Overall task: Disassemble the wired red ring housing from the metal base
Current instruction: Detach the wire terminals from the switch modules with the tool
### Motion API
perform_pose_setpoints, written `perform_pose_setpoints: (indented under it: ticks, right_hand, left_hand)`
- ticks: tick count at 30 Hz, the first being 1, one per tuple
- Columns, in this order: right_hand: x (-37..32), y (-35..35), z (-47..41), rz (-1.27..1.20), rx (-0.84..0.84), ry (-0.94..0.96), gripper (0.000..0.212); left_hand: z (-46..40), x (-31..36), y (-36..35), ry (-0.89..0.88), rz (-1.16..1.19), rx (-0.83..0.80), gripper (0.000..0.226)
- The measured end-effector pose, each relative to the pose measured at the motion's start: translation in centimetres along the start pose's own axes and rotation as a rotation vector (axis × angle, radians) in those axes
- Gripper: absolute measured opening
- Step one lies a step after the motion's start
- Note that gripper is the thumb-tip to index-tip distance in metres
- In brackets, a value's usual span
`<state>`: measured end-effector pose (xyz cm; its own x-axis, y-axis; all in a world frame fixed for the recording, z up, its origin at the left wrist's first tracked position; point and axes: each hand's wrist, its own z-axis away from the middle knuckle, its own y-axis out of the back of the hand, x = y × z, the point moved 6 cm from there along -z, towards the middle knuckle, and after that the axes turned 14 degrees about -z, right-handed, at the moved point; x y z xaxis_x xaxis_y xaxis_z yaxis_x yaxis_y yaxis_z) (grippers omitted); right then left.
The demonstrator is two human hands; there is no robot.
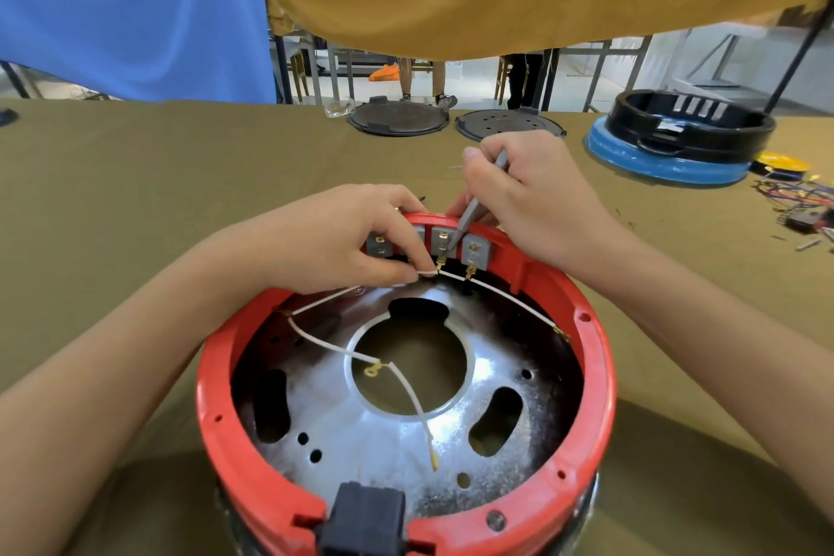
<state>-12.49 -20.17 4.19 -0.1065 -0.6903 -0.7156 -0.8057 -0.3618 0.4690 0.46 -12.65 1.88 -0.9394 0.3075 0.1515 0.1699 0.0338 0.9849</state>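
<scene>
Red ring housing sits on metal base, rigid plastic, best gripped by rim; left hand pinches limp white wire, right hand grips grey tool at terminals.

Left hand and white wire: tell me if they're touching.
Touching. The head view shows the left hand pinching the white wire at its fingertips beside the terminals.
</scene>
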Motion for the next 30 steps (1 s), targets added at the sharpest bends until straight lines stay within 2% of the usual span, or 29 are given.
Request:
perform_pose_setpoints:
  ticks: [8,12,14,18,20,26,30]
  right_hand:
    - [0.8,-0.1,0.3,-0.162,0.019,-0.029,0.041]
    - [1.9,-0.9,0.5,-0.241,-0.06,-0.17,0.048]
    - [1.3,-1.0,0.5,-0.142,-0.089,-0.116,0.051]
    - [0.0,0.3,0.6,-0.135,0.047,0.049,0.054]
    - [-0.5,0.4,0.7,-0.069,0.057,0.109,0.057]
    - [-1.1,0.4,0.9,0.025,-0.006,0.146,0.046]
    - [-1.2,0.3,0.9,0.024,-0.026,0.166,0.047]
  left_hand:
    - [0.1,0.2,0.1,-0.016,0.021,0.014,0.018]
    - [0.0,0.0,0.0,-0.019,-0.004,0.006,0.017]
    - [0.0,0.0,0.0,-0.022,-0.005,0.004,0.016]
    - [0.0,0.0,0.0,-0.026,0.002,-0.001,0.016]
    - [0.0,-0.1,0.0,-0.027,-0.002,0.001,0.016]
    - [0.0,-0.2,-0.1,-0.021,-0.019,0.011,0.016]
    - [0.0,-0.3,-0.2,-0.016,-0.005,0.004,0.016]
